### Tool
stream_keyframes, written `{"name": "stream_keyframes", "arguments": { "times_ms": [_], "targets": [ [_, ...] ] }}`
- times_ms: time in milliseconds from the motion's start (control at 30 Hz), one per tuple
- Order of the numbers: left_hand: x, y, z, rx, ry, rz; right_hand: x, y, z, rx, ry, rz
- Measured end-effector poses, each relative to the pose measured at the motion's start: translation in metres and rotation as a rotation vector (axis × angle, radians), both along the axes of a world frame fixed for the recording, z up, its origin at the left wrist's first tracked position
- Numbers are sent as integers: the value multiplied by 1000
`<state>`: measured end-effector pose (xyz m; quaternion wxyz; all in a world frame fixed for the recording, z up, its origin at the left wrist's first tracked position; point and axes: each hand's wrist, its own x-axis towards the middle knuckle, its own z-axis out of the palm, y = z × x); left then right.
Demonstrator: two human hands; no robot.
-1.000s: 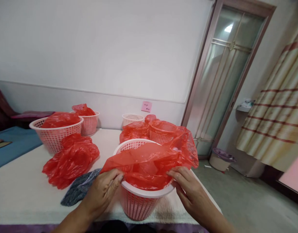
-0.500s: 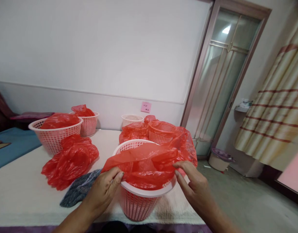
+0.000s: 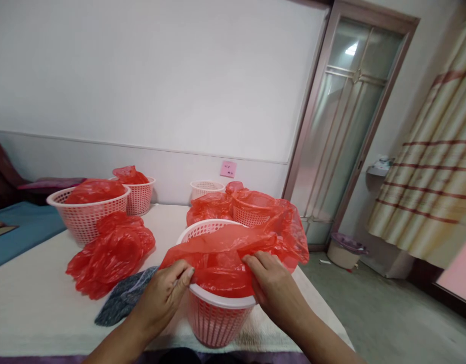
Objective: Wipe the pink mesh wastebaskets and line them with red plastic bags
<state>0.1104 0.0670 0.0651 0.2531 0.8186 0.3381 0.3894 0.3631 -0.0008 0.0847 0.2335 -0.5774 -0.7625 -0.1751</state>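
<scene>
A pinkish-white perforated plastic basket (image 3: 217, 321) stands upright at the near edge of the table. Draped in its mouth and across its rim is a thin red plastic bag (image 3: 221, 253). My left hand (image 3: 168, 290) pinches the bag's edge between thumb and fingers at the left of the rim. Over the right front of the rim, my right hand (image 3: 272, 283) has its fingers curled on the bag; its thumb is mostly hidden. Just left of my left hand lies a dark grey cloth (image 3: 121, 301).
A crumpled red bag (image 3: 113, 255) lies on the white-covered table (image 3: 35, 308). Behind it stand two baskets, one (image 3: 81, 217) in front of the other (image 3: 139, 197), both holding red bags. More baskets, one bare (image 3: 206, 188) and one bagged (image 3: 251, 207), stand beyond mine. A bin (image 3: 344, 253) is on the floor.
My right hand has moved left along the rim, from the basket's right side toward its front, and its fingers now curl over the bag. My left hand keeps its place.
</scene>
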Motion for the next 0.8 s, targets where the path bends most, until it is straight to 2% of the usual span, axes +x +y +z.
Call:
{"name": "stream_keyframes", "arguments": {
  "times_ms": [133, 300, 433, 633, 800],
  "targets": [
    [-6, 3, 1, 100, 98, -33, 5, -9, -3, 112, 86, 72],
    [-12, 7, -4, 460, 192, -26, 11, -24, -4, 134, 94, 153],
    [-14, 13, -9, 675, 168, -25, 15, -33, -13, 237, 20, 199],
    [-26, 16, -22, 805, 242, -16, 24, -42, -31, 381, -91, 232],
    [-32, 13, -31, 838, 256, 2, 22, -46, -42, 381, -97, 235]
  ]
}}
